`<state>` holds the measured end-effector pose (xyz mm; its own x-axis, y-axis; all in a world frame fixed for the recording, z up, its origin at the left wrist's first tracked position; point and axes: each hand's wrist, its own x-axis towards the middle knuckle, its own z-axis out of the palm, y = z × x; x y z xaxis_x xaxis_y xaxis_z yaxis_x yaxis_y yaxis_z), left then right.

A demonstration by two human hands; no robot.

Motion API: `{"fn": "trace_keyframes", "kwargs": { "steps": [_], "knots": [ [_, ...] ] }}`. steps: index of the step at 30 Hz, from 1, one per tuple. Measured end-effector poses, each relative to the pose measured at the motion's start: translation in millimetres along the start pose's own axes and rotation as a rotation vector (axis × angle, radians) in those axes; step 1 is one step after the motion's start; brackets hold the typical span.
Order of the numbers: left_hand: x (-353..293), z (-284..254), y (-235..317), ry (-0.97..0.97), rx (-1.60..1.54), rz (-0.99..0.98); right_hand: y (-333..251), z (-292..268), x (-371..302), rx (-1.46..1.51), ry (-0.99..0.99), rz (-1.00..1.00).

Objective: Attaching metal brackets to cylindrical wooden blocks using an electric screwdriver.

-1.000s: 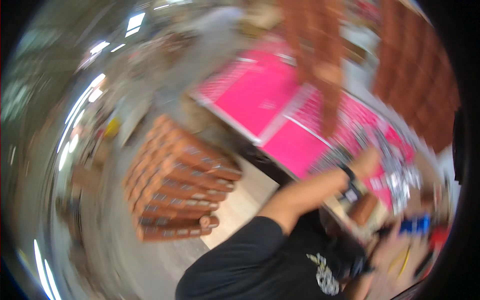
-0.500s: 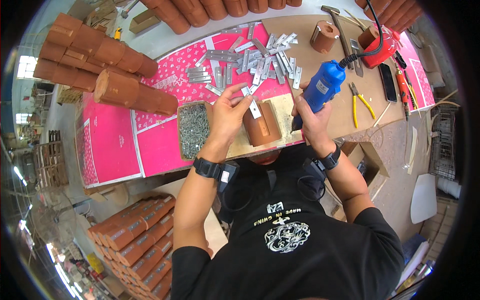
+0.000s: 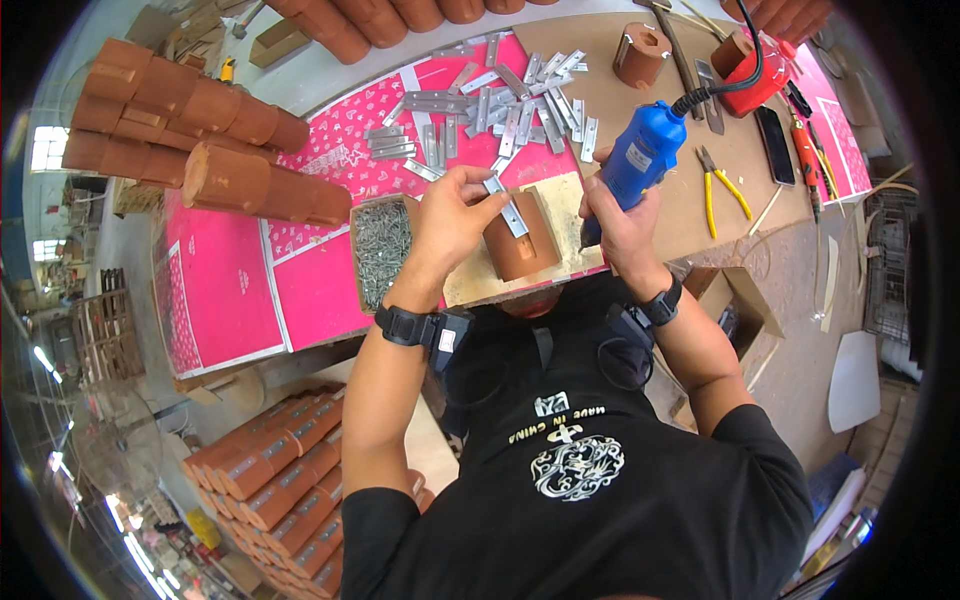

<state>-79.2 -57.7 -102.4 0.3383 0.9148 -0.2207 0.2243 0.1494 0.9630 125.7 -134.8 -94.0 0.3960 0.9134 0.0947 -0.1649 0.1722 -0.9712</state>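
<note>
My left hand [image 3: 452, 218] pinches one end of a flat silver metal plate [image 3: 513, 216] with holes. The plate lies along the top of a reddish-brown cylinder [image 3: 520, 262], in line with its slot. That cylinder rests on a pale board [image 3: 568, 222] at the table's near edge. Wrapped around a blue corded electric screwdriver [image 3: 640, 158], my right hand [image 3: 628, 222] holds it upright just right of the cylinder, its tip pointing down and apart from the plate. A cardboard box of screws [image 3: 381, 255] stands left of my left hand.
Loose metal plates [image 3: 515, 110] are heaped beyond the cylinder. Brown cylinders [image 3: 255, 190] are stacked at the left. To the right lie yellow-handled pliers [image 3: 722, 192], a phone [image 3: 775, 145] and a hammer [image 3: 682, 60]. The screwdriver's black cord [image 3: 757, 65] arches over the table's far right.
My left hand has brought the metal plate down and slightly nearer, turning it into line with the cylinder's slot. My right hand still holds the screwdriver, shifted slightly left in view.
</note>
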Motion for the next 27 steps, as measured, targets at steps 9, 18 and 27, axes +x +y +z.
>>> {"fn": "trace_keyframes", "kwargs": {
  "steps": [9,18,27],
  "knots": [
    [-11,6,0,-0.047,0.312,0.072,4,-2,-2,-0.004,0.0,-0.02],
    [-43,11,13,-0.029,0.409,0.069,2,1,-2,-0.036,-0.015,-0.032],
    [-55,-7,-10,0.287,0.525,0.485,5,3,0,-0.07,-0.029,-0.067]
  ]
}}
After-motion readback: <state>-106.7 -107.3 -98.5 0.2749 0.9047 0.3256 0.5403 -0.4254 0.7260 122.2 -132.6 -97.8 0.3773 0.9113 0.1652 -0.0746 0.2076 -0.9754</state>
